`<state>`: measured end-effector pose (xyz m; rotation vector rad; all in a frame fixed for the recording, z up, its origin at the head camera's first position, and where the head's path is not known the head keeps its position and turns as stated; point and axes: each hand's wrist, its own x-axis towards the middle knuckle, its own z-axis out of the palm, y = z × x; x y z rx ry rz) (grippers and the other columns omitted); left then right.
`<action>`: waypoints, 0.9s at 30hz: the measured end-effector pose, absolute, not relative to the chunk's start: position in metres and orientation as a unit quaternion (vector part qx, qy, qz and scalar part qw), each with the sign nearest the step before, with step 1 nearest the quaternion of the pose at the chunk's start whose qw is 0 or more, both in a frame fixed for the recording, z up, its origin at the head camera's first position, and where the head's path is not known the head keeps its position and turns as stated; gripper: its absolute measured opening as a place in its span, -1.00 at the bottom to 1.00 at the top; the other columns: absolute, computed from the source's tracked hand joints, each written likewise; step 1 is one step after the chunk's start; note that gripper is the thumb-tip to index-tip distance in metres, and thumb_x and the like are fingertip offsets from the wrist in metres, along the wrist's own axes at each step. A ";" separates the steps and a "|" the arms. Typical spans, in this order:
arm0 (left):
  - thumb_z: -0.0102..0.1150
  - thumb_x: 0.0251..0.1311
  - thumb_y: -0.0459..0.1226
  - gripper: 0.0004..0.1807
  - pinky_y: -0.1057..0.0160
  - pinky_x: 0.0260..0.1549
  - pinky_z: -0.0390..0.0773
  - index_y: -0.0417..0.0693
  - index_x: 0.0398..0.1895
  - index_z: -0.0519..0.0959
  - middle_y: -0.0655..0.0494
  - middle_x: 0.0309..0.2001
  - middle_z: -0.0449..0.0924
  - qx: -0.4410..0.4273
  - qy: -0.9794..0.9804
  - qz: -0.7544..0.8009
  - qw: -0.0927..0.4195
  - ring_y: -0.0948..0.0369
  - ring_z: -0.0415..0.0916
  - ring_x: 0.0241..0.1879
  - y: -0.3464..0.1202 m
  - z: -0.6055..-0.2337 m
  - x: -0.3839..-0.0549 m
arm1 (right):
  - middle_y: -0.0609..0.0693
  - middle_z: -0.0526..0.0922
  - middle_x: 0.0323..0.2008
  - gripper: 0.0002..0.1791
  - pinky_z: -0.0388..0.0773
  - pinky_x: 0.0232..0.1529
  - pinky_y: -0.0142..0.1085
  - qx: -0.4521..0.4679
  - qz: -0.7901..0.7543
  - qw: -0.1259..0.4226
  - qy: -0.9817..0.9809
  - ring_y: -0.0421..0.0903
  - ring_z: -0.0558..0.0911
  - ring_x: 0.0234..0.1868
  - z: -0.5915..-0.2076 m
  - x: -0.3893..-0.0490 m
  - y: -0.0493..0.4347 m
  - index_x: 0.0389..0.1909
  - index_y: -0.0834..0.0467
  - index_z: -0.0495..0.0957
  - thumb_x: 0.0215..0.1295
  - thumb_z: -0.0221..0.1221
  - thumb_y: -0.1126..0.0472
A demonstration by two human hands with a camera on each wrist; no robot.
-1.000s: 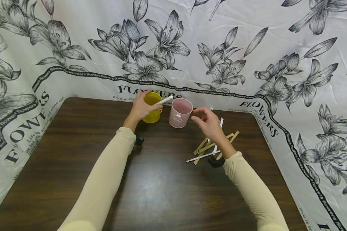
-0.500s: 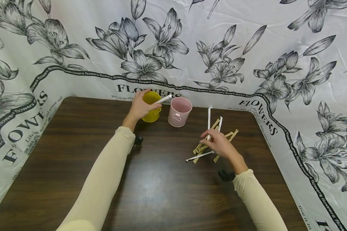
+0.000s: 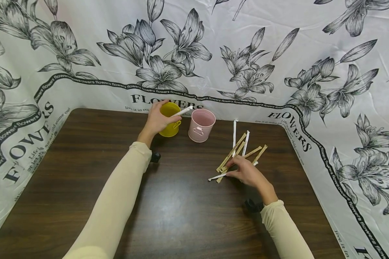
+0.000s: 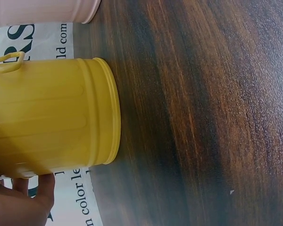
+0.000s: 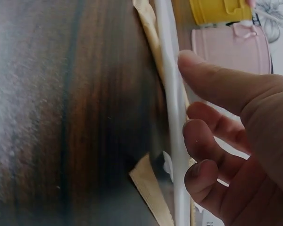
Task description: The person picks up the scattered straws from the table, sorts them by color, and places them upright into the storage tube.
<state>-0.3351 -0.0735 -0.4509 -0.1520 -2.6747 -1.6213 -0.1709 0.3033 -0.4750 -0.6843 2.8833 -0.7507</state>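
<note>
We see the left hand (image 3: 156, 118) gripping the yellow pail (image 3: 170, 131), part hidden, at the pink pail's (image 3: 202, 126) nine o'clock. The right hand (image 3: 245, 172), fingers loosely parted, covers one end of a white straw (image 3: 217, 177), contact unclear.

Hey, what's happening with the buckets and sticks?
A person's left hand holds the yellow bucket, where one white stick pokes past the rim. The right hand is at another white stick among brown sticks; whether it grips it isn't clear. The pink bucket stands beside the yellow one, untouched.
</note>
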 end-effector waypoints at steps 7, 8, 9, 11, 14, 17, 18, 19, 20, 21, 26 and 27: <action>0.56 -0.02 0.10 0.07 -0.24 0.47 0.17 0.21 0.57 0.22 -0.07 0.54 0.10 -0.046 -0.853 -0.520 0.003 -0.11 0.01 0.51 -0.074 -0.451 -0.334 | 0.00 0.55 -0.17 -0.83 0.56 -0.10 -0.14 -0.225 -0.239 0.050 0.943 -0.02 0.61 -0.15 -0.482 -0.167 0.301 -0.23 0.06 0.71 0.17 0.45 0.20; 0.56 -0.02 0.10 0.06 -0.24 0.47 0.16 0.20 0.57 0.23 -0.07 0.54 0.10 -0.047 -0.852 -0.521 0.004 -0.11 0.01 0.51 -0.074 -0.451 -0.334 | 0.00 0.54 -0.18 -0.84 0.56 -0.11 -0.16 -0.228 -0.238 0.050 0.943 -0.03 0.60 -0.16 -0.483 -0.167 0.301 -0.24 0.05 0.70 0.17 0.45 0.21; 0.56 -0.02 0.10 0.07 -0.24 0.47 0.17 0.19 0.57 0.23 -0.07 0.54 0.11 -0.047 -0.852 -0.521 0.004 -0.11 0.02 0.51 -0.074 -0.451 -0.334 | 0.01 0.54 -0.18 -0.85 0.55 -0.13 -0.18 -0.231 -0.237 0.049 0.942 -0.04 0.59 -0.17 -0.485 -0.166 0.300 -0.24 0.05 0.71 0.18 0.44 0.22; 0.56 -0.02 0.10 0.07 -0.24 0.47 0.16 0.18 0.57 0.23 -0.08 0.53 0.11 -0.047 -0.851 -0.523 0.006 -0.11 0.02 0.50 -0.074 -0.451 -0.334 | 0.01 0.54 -0.19 -0.86 0.54 -0.15 -0.22 -0.237 -0.234 0.045 0.942 -0.06 0.56 -0.20 -0.488 -0.165 0.299 -0.26 0.04 0.70 0.19 0.44 0.23; 0.57 -0.03 0.11 0.07 -0.24 0.47 0.16 0.17 0.57 0.24 -0.08 0.53 0.12 -0.048 -0.851 -0.523 0.009 -0.11 0.02 0.50 -0.075 -0.452 -0.334 | -0.01 0.55 -0.21 -0.87 0.53 -0.18 -0.24 -0.240 -0.229 0.036 0.943 -0.09 0.54 -0.23 -0.491 -0.165 0.297 -0.29 0.01 0.70 0.18 0.44 0.23; 0.56 -0.04 0.13 0.08 -0.24 0.47 0.16 0.18 0.57 0.24 -0.07 0.53 0.11 -0.049 -0.850 -0.524 0.010 -0.11 0.01 0.51 -0.075 -0.452 -0.334 | -0.04 0.57 -0.23 -0.88 0.54 -0.19 -0.24 -0.240 -0.225 0.030 0.944 -0.11 0.56 -0.25 -0.491 -0.165 0.296 -0.30 -0.01 0.69 0.19 0.43 0.22; 0.56 -0.04 0.15 0.08 -0.24 0.47 0.16 0.19 0.57 0.24 -0.07 0.54 0.11 -0.049 -0.850 -0.524 0.009 -0.11 0.01 0.51 -0.075 -0.453 -0.334 | -0.05 0.57 -0.23 -0.89 0.54 -0.20 -0.24 -0.243 -0.223 0.028 0.944 -0.10 0.57 -0.26 -0.491 -0.165 0.296 -0.30 0.00 0.69 0.20 0.42 0.22; 0.56 -0.04 0.15 0.08 -0.24 0.48 0.15 0.20 0.57 0.24 -0.06 0.54 0.10 -0.048 -0.850 -0.525 0.009 -0.11 0.00 0.52 -0.075 -0.453 -0.334 | -0.06 0.57 -0.23 -0.90 0.56 -0.18 -0.24 -0.243 -0.223 0.028 0.944 -0.11 0.59 -0.24 -0.490 -0.165 0.296 -0.29 0.00 0.69 0.22 0.41 0.21; 0.55 -0.04 0.16 0.08 -0.24 0.48 0.15 0.20 0.57 0.24 -0.05 0.55 0.09 -0.048 -0.849 -0.525 0.008 -0.11 -0.01 0.52 -0.074 -0.453 -0.334 | -0.07 0.58 -0.23 -0.91 0.58 -0.17 -0.24 -0.243 -0.225 0.027 0.943 -0.11 0.61 -0.22 -0.489 -0.165 0.296 -0.29 0.00 0.69 0.23 0.40 0.21; 0.55 -0.05 0.16 0.08 -0.24 0.48 0.15 0.21 0.56 0.24 -0.05 0.55 0.09 -0.048 -0.849 -0.526 0.008 -0.10 -0.01 0.52 -0.074 -0.454 -0.334 | -0.07 0.59 -0.23 -0.92 0.59 -0.16 -0.24 -0.243 -0.227 0.025 0.943 -0.11 0.63 -0.21 -0.488 -0.165 0.296 -0.29 0.01 0.69 0.24 0.40 0.21; 0.56 -0.04 0.14 0.06 -0.24 0.48 0.14 0.20 0.55 0.26 -0.04 0.56 0.09 -0.049 -0.848 -0.528 0.011 -0.11 -0.01 0.53 -0.073 -0.455 -0.336 | -0.10 0.61 -0.28 -0.93 0.63 -0.19 -0.28 -0.237 -0.264 0.001 0.935 -0.17 0.63 -0.24 -0.477 -0.166 0.294 -0.30 0.03 0.69 0.25 0.39 0.24; 0.56 -0.04 0.14 0.06 -0.24 0.48 0.14 0.20 0.55 0.26 -0.04 0.56 0.09 -0.049 -0.848 -0.528 0.012 -0.11 -0.01 0.52 -0.073 -0.455 -0.336 | -0.10 0.61 -0.28 -0.92 0.62 -0.23 -0.31 -0.240 -0.271 -0.007 0.932 -0.19 0.60 -0.29 -0.475 -0.167 0.293 -0.29 0.03 0.68 0.25 0.39 0.25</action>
